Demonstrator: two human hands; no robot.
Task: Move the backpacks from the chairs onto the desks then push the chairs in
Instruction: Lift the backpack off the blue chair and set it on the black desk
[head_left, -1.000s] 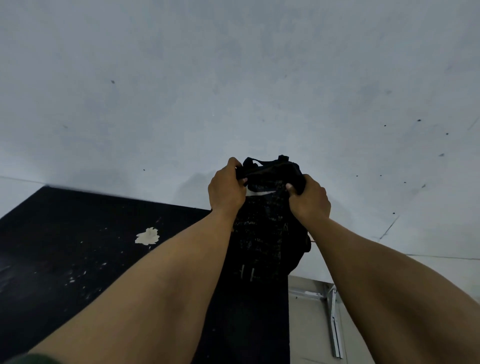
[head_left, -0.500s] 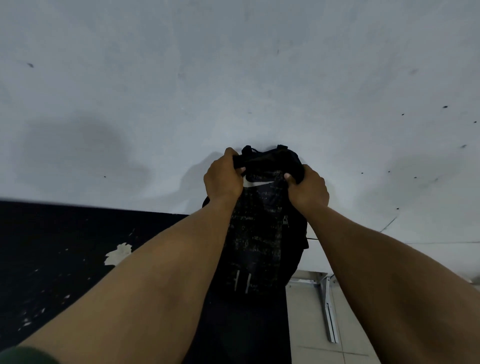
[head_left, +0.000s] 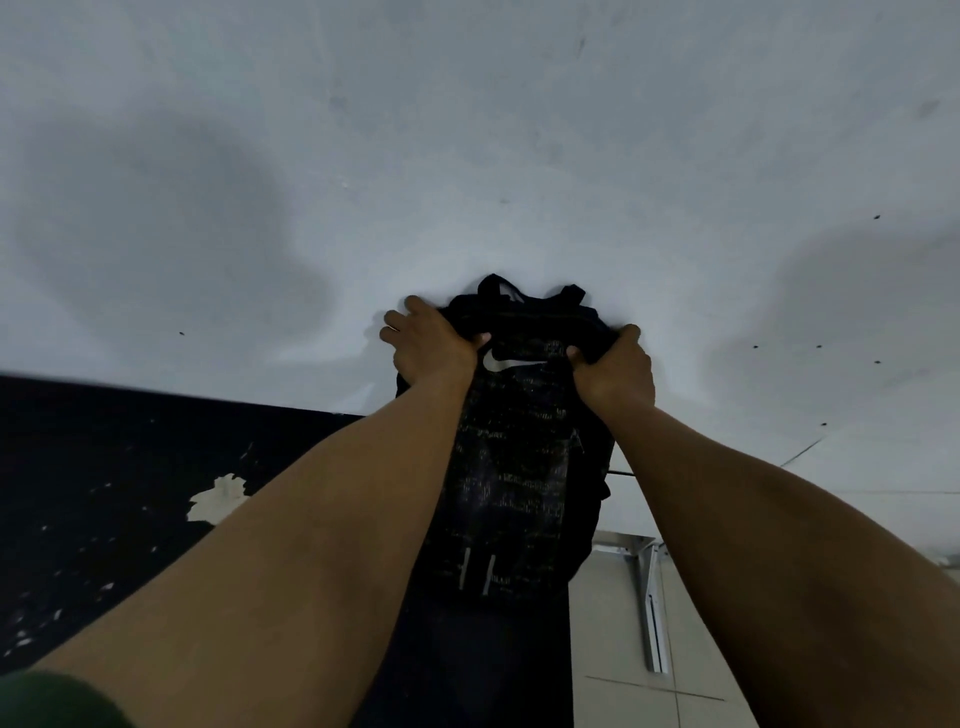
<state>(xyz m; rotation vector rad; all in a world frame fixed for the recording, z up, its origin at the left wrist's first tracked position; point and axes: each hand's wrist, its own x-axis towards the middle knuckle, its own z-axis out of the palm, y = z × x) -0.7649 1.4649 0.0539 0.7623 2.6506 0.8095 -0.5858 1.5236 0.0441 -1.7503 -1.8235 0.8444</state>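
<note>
Gripping black backpack (head_left: 511, 467) top, white swoosh logo, speckled print: left hand (head_left: 431, 345), right hand (head_left: 615, 371) clamped.

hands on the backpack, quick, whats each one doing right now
Left hand: grips the top left of the backpack.
Right hand: grips its top right.

The backpack (head_left: 514, 457) has been carried further toward 12 o'clock over the grey counter (head_left: 467, 156). The left hand (head_left: 431, 345) has been spread, its fingers now splayed at the bag's top corner.
</note>
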